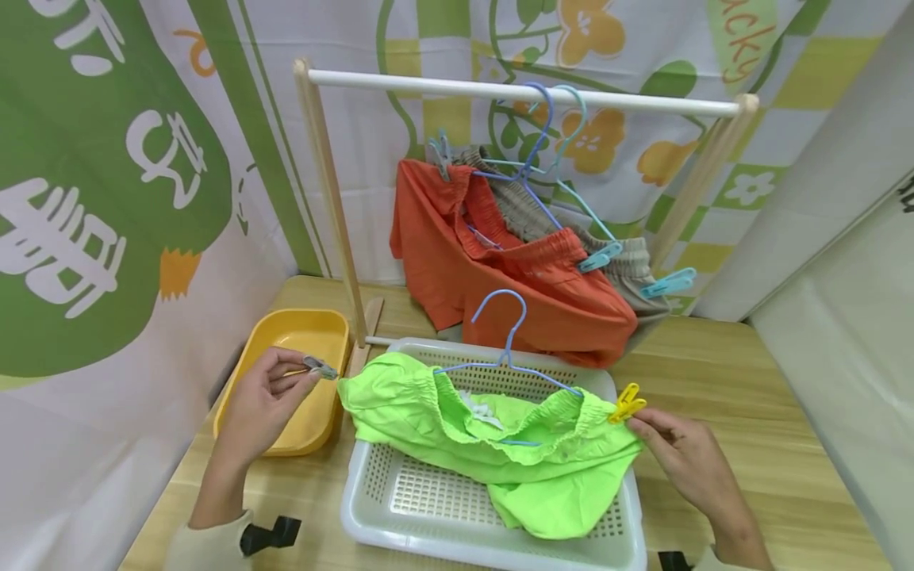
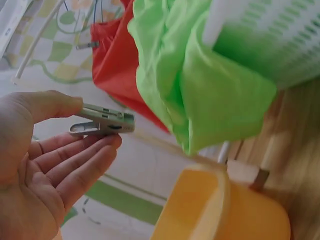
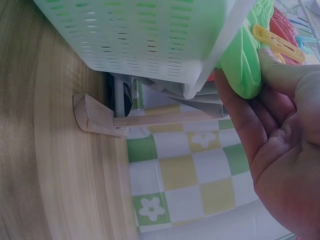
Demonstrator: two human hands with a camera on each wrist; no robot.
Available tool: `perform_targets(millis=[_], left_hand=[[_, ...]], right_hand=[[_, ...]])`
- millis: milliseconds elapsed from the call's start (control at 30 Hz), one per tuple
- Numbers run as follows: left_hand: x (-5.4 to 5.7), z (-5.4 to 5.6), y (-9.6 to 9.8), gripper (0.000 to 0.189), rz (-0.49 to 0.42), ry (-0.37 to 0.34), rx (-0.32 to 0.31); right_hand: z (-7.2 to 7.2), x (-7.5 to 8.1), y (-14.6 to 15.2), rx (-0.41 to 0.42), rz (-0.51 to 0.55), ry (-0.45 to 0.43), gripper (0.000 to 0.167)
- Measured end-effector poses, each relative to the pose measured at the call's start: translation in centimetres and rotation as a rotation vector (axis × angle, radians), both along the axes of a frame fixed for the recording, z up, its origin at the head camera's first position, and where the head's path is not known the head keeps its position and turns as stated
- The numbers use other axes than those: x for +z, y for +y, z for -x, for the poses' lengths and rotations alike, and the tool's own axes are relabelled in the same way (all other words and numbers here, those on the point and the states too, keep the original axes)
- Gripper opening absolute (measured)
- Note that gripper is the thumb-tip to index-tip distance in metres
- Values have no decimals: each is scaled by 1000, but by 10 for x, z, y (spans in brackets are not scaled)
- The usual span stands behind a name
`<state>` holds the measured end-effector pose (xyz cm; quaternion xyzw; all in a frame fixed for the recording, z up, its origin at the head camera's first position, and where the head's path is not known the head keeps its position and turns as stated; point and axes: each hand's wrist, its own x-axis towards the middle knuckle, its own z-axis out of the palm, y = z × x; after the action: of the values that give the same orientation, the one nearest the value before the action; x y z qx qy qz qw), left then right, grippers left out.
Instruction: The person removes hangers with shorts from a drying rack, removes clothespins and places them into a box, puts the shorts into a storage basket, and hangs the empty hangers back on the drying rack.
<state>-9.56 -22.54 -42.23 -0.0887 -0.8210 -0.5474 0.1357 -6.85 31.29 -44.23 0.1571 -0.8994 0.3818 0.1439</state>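
Observation:
In the head view, bright green shorts (image 1: pixel 400 404) lie across the top of a white basket, with a blue hanger (image 1: pixel 524 308) inside the waistband. My left hand (image 1: pixel 260 404) pinches a grey clothespin (image 2: pixel 107 121) between thumb and fingers, just left of the shorts and apart from them. A yellow clothespin (image 1: pixel 626 403) sits on the right end of the waistband. Right beside it, my right hand (image 1: pixel 689 456) pinches the edge of the green cloth, thumb on top and fingers underneath in the right wrist view.
Behind the basket (image 1: pixel 421 547) stands a drying rack (image 1: pixel 428 82). Orange-red shorts (image 1: pixel 439 230) and grey shorts (image 1: pixel 524 208) hang there on hangers with clothespins. Left of the basket is a yellow basin (image 1: pixel 307 337). Patterned cloth (image 1: pixel 271 143) surrounds the wooden table (image 1: pixel 743 381).

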Motion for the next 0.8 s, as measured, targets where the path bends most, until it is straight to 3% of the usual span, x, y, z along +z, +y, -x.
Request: perform_targets(millis=[167,300,400,633,733,800], left_hand=[[-11,1,-11,23,207,-37,87],[-21,3,-13,20,433,-56,125],[-24,3,-14,20,535,-85,131],[-27,0,-13,36,614,-188,90],[-25,-1,-11,46,640,-179,82],[-23,-2,-8,45,650,-133,85]], right_hand=[[0,0,-1,4,4,15,17],[1,0,0,13,9,28,18],[2,0,0,16,15,32,18],[1,-3,-1,12,28,29,19],[0,-4,-1,17,43,34,21],[0,-4,-2,21,52,40,22]])
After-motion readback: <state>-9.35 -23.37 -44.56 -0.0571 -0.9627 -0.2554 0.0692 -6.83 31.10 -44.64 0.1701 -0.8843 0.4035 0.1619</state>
